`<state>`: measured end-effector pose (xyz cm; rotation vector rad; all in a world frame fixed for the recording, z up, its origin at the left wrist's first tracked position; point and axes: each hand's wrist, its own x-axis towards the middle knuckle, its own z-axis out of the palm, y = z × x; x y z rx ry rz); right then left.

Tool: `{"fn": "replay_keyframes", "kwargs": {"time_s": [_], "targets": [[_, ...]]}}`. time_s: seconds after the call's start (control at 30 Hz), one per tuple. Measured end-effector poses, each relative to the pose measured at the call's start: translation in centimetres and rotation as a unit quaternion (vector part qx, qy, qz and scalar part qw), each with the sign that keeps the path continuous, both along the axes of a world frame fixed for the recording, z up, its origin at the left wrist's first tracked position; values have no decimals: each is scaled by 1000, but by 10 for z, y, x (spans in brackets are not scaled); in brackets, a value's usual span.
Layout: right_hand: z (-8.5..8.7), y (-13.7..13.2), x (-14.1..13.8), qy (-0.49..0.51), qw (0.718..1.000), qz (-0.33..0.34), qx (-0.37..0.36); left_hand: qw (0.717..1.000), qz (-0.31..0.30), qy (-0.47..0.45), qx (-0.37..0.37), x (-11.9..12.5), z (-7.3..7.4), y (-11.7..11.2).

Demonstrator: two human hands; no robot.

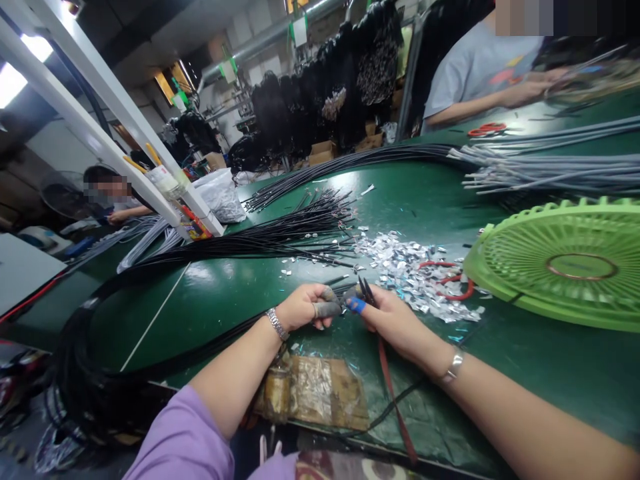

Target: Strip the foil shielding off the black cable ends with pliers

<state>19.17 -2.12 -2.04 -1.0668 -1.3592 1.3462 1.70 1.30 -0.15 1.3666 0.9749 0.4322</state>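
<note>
My left hand (pixel 313 307), with grey coverings on its thumb and a finger, is closed in a pinch on the end of a black cable (pixel 227 341). The cable runs back under my left wrist towards the coil at the left. My right hand (pixel 387 317), blue tape round its thumb, is wrapped about a tool with two dark pointed tips, which looks like small snips (pixel 365 289). Its tips point up and stand slightly apart. Both hands' fingertips meet near the cable end, so the exact contact is hidden.
Foil scraps (pixel 407 267) and red-handled scissors (pixel 467 288) lie beyond my right hand. A green fan (pixel 540 267) is at right. Black cable bundles (pixel 280 230) cross the green table (pixel 550 373). Taped cardboard (pixel 325 390) lies nearest me. A co-worker (pixel 470 73) sits opposite.
</note>
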Motion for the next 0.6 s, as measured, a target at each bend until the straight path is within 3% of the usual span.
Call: {"fn": "replay_keyframes", "kwargs": {"time_s": [0.1,0.2,0.33,0.47,0.6], "targets": [[2,2,1,-81,992,-12,100,998,-40,43,4,1,2,-3],[3,3,0,-90,989,-39,108,997,-53,57,2,2,0,-3],[0,3,-1,-12,998,-61,-12,1000,22,-15,5,0,-1,-1],[0,0,-4,104,979,26,-173,998,44,-45,10,-2,0,1],[3,-1,-7,152,959,63,-231,998,40,-42,16,-3,-3,1]]}}
